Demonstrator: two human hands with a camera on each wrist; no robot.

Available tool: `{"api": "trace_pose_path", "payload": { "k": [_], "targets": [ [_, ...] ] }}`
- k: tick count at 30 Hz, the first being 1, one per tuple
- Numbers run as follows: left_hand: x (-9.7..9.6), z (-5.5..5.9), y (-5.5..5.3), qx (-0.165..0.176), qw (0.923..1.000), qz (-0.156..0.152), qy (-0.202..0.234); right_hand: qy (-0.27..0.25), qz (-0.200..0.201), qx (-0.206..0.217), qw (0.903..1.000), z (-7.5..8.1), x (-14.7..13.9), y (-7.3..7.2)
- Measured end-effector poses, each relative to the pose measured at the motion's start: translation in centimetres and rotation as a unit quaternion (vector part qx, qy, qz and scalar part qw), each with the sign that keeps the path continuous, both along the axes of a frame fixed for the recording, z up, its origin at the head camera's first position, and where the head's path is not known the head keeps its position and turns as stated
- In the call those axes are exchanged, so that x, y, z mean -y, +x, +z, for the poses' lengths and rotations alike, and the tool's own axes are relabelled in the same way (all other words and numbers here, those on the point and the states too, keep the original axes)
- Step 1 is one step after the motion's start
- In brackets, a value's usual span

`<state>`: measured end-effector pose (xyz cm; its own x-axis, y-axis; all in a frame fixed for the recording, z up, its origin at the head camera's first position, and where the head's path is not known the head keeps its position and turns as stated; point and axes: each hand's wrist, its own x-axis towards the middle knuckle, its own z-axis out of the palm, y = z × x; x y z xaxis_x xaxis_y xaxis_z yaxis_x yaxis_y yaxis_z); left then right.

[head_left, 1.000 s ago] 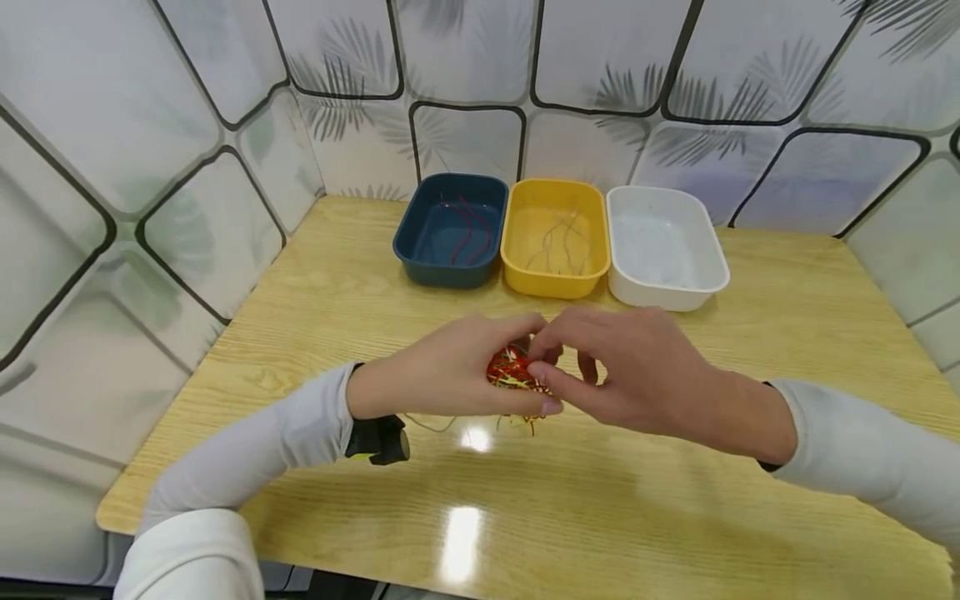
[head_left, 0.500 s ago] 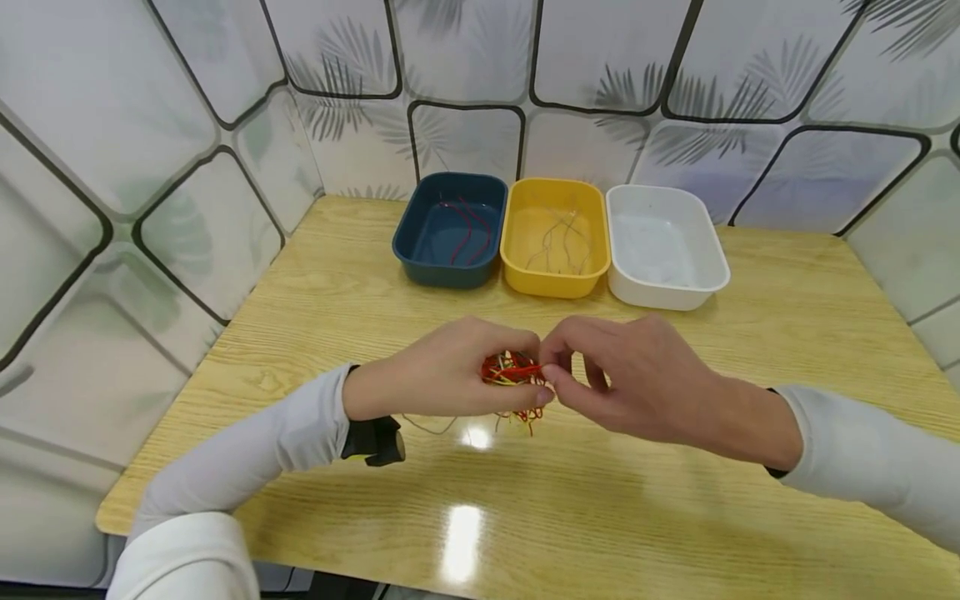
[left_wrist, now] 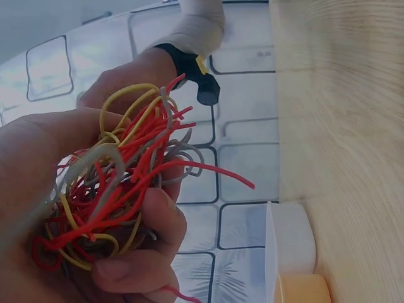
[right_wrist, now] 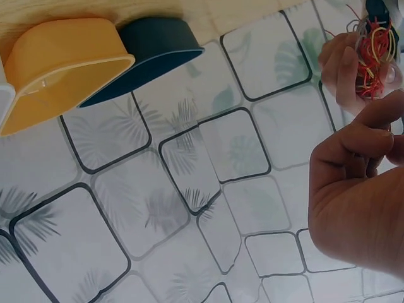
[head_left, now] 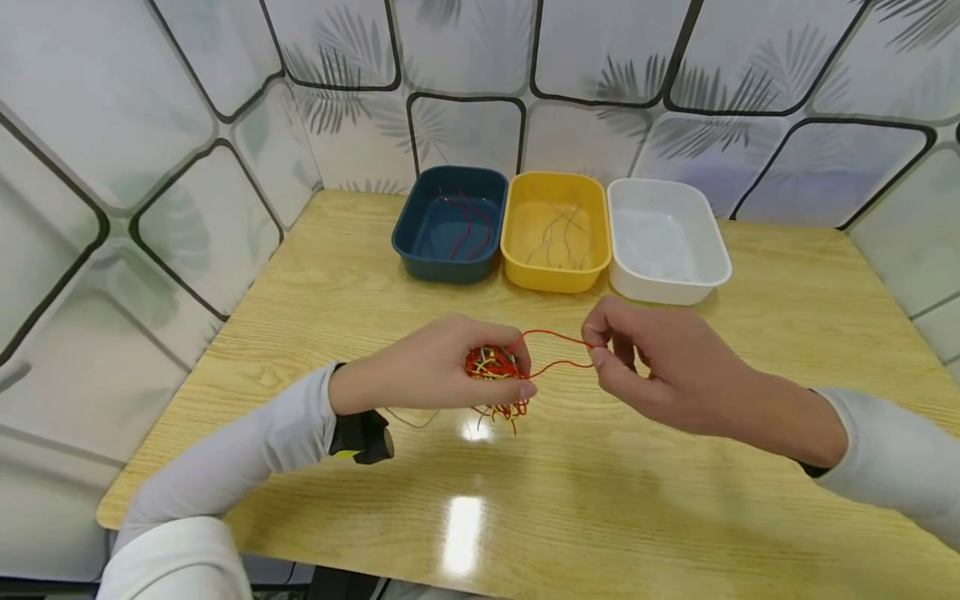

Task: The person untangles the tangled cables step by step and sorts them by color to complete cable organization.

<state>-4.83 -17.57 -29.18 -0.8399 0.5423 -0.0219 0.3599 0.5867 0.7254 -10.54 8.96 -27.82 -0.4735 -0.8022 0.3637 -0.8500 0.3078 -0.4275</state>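
My left hand grips a tangled bundle of thin wires, red, yellow and grey, with loose ends sticking out past the fingers. A grey strand hangs from it below the wrist. To the right, my right hand pinches a red wire between thumb and forefinger. Two red lengths stretch from that pinch back to the bundle, bowed slightly apart. In the right wrist view the curled fingers of the right hand show, with the bundle in the left hand beyond.
Along the back of the wooden table stand three bins side by side. The dark blue bin holds red wires, the yellow bin holds thin greyish wires, and the white bin is rightmost. A patterned wall rises behind them.
My right hand has moved right, away from the left hand, drawing red wire out of the bundle. The left hand, still holding the bundle, has shifted slightly left.
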Motion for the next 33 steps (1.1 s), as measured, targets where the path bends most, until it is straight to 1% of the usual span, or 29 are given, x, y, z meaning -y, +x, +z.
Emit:
{"api": "trace_pose_path", "payload": {
  "k": [4, 8, 11, 15, 17, 19, 21, 23, 26, 29, 31, 33],
  "targets": [
    [0.5, -0.2, 0.1, 0.008, 0.9998, 0.009, 0.018, -0.017, -0.011, 0.022, 0.9995, 0.0, -0.6, -0.2],
    [0.8, -0.5, 0.2, 0.01, 0.9996, -0.001, 0.027, -0.035, -0.005, 0.054, 0.9979, -0.2, -1.5, -0.1],
    [1.0, -0.7, 0.3, 0.013, 0.9995, -0.005, 0.028, -0.049, -0.007, 0.082, 0.9954, -0.1, -2.4, 0.1],
    [1.1, -0.6, 0.3, 0.007, 0.9996, -0.01, 0.025, -0.063, -0.016, 0.089, 0.9939, -0.1, -3.0, 0.2],
    [1.1, -0.6, 0.3, 0.005, 0.9996, -0.014, 0.022, -0.08, -0.017, 0.098, 0.9918, -0.3, -3.1, 0.1],
    [1.1, -0.5, 0.3, 0.006, 0.9996, -0.018, 0.021, -0.101, -0.017, 0.117, 0.9877, -0.4, -3.3, 0.0],
    [1.1, -0.4, 0.3, 0.006, 0.9996, -0.02, 0.02, -0.13, -0.009, 0.16, 0.9785, -0.6, -3.4, -0.1],
    [1.1, -0.4, 0.4, 0.005, 0.9996, -0.022, 0.018, -0.164, 0.006, 0.205, 0.965, -0.9, -3.5, -0.2],
    [1.1, -0.3, 0.4, 0.004, 0.9996, -0.026, 0.013, -0.225, 0.032, 0.268, 0.9363, -1.2, -3.4, -0.4],
    [1.1, -0.3, 0.4, 0.005, 0.9995, -0.03, 0.009, -0.273, 0.063, 0.303, 0.9108, -1.6, -3.3, -0.4],
    [1.2, -0.3, 0.4, 0.012, 0.9993, -0.036, 0.002, -0.287, 0.071, 0.322, 0.8994, -1.7, -3.4, -0.2],
    [1.2, -0.3, 0.4, 0.021, 0.9988, -0.043, -0.005, -0.301, 0.086, 0.343, 0.8856, -1.7, -3.6, -0.1]
  ]
}}
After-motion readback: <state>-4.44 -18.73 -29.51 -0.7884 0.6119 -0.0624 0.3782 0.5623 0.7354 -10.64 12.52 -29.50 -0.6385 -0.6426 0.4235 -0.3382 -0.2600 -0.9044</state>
